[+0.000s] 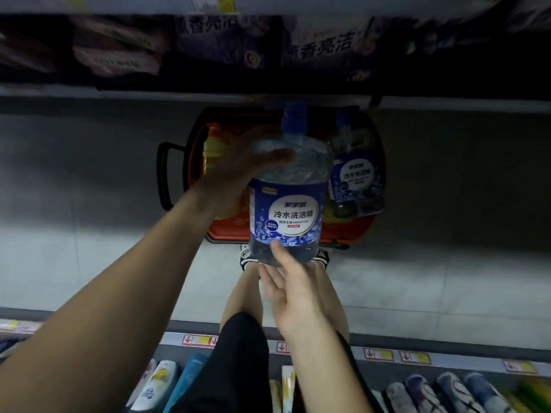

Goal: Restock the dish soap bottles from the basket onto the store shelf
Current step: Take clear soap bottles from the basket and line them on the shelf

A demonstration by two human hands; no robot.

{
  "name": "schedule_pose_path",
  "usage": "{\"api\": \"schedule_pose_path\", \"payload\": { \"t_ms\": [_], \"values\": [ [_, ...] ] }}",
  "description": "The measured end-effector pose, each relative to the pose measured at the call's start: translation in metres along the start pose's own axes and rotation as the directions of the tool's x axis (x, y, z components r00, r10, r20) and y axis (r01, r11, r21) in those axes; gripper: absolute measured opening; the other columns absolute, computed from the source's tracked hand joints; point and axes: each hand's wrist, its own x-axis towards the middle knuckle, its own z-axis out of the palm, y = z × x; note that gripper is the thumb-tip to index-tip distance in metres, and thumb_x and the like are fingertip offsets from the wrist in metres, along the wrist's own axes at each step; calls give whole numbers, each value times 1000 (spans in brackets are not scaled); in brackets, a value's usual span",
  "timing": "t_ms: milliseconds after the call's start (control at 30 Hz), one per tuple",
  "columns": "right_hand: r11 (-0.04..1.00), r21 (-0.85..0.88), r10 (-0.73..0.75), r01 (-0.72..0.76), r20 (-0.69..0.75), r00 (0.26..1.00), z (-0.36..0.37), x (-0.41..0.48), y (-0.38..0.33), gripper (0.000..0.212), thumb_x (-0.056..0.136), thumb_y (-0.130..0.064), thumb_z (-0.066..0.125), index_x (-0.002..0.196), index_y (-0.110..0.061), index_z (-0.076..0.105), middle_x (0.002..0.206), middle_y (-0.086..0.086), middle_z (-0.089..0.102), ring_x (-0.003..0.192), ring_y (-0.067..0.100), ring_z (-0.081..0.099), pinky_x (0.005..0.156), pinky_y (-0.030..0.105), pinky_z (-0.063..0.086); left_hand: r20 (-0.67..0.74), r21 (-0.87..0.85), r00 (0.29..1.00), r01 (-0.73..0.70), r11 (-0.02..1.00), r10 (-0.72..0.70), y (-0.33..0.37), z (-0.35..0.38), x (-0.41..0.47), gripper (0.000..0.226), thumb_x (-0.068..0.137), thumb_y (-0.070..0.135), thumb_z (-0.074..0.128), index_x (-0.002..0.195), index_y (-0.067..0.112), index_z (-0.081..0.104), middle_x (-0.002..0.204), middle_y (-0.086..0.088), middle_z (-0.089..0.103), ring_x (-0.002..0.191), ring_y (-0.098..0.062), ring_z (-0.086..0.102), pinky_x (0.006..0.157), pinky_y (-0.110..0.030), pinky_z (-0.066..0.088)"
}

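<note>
Head view: you hold a dish soap bottle (287, 204) above the orange basket (343, 232).
Your left hand (238, 171) wraps its fingers round the bottle's clear shoulder; your right hand (293, 293) lies flat and relaxed under the base, thumb touching it (a second blue bottle (356, 174) lies in the basket).

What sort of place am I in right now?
Most likely a shop aisle: yellow-and-red price tags on the grey shelf edge, rows of packaged bottles below it, and an orange plastic shopping basket on the floor holding a blue-labelled dish soap bottle.
</note>
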Motion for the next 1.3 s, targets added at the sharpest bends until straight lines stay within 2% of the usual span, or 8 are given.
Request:
{"api": "schedule_pose_path", "payload": {
  "t_ms": [167, 333, 467, 767, 900, 1033, 1167, 1300],
  "values": [
    [975, -109, -162, 194, 252, 954, -3, -75, -50, 89, 80, -3, 78, 145, -41, 32, 135, 7, 63, 100, 31, 74, 87, 45, 60, -42, -143, 983, -182, 973, 177, 86, 15, -41, 39, 61, 26, 82, 98, 28, 73, 90, 16, 78, 89, 0, 72, 77, -18, 53],
    [898, -215, -267, 385, 430, 862, 20, -164, -87, 91, 64, -11, 82, 138, -37, 34, 132, 5, 63, 99, 31, 74, 74, 41, 62, -170, -225, 939, -334, 915, 300, 177, 9, -105, 64, 55, 29, 87, 112, 11, 64, 101, 0, 78, 97, -17, 73, 86, -32, 55],
    [823, -215, -313, 526, 602, 735, 52, -233, -104, 91, 61, -13, 82, 135, -32, 34, 131, 1, 62, 109, 28, 70, 76, 44, 62, -224, -220, 890, -443, 869, 398, 254, 4, -172, 78, 53, 49, 93, 114, 9, 64, 98, -3, 79, 91, -18, 75, 78, -29, 58],
    [648, -88, -298, 757, 885, 357, 113, -386, -119, 95, 59, -15, 88, 138, -30, 37, 125, -1, 70, 109, 28, 71, 81, 50, 61, -425, -23, 667, -684, 730, 612, 344, -7, -327, 64, 70, 30, 79, 127, 13, 55, 114, -8, 74, 103, -26, 73, 82, -34, 59],
    [529, -64, -226, 846, 950, 214, 128, -432, -105, 88, 58, -21, 93, 126, -38, 41, 121, -8, 70, 110, 23, 71, 83, 48, 61, -520, 5, 593, -718, 696, 615, 340, -16, -383, 60, 79, 34, 80, 131, 27, 50, 120, 0, 73, 111, -22, 71, 89, -35, 57],
    [392, -50, -92, 919, 991, 94, 142, -471, -73, 73, 71, -34, 85, 128, -40, 40, 123, -7, 70, 109, 19, 71, 87, 49, 60, -612, -9, 523, -755, 656, 593, 323, -37, -442, 95, 60, 69, 83, 140, 38, 42, 129, 4, 69, 118, -21, 68, 96, -44, 56],
    [336, -60, 121, 940, 992, 20, 158, -496, -18, 62, 78, -46, 79, 127, -39, 42, 119, -11, 72, 107, 14, 72, 86, 37, 60, -800, 49, 285, -846, 531, 528, 285, -53, -493, 118, 52, 73, 84, 147, 20, 39, 124, 2, 72, 114, -21, 70, 85, -31, 60],
    [276, -61, 279, 959, 960, -19, 177, -510, 57, 60, 77, -49, 70, 128, -46, 39, 118, -13, 72, 106, 7, 71, 83, 26, 59, -885, 108, 149, -856, 505, 442, 241, -89, -541, 114, 56, 70, 85, 148, 18, 42, 132, -6, 67, 120, -31, 66, 98, -53, 54]
  ]
}}
